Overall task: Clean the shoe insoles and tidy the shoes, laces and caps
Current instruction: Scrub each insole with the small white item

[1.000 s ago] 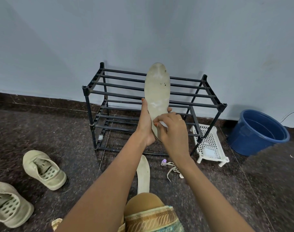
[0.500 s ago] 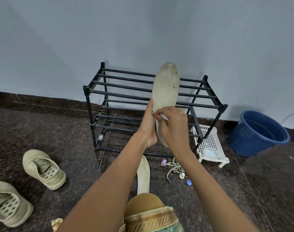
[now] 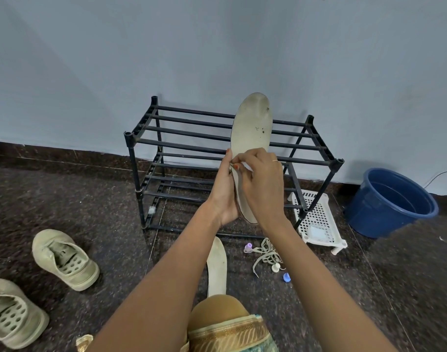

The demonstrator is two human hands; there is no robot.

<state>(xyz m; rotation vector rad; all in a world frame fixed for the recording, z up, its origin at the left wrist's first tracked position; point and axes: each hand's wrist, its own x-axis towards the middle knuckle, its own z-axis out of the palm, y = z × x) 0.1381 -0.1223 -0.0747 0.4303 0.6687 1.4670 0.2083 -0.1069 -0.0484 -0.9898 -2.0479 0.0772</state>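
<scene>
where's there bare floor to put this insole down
For the held insole, bare floor lies between the shoe nearer the rack and the rack's left legs, and again on the right, in front of the white tray and blue bucket. It is crowded beside the floor insole, where laces and caps lie.

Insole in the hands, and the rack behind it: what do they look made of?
Insole: likely foam or fabric-faced board, matte off-white, thin with dark specks. Shoe rack: probably painted metal tubes in plastic corner joints, black with a dull sheen.
</scene>
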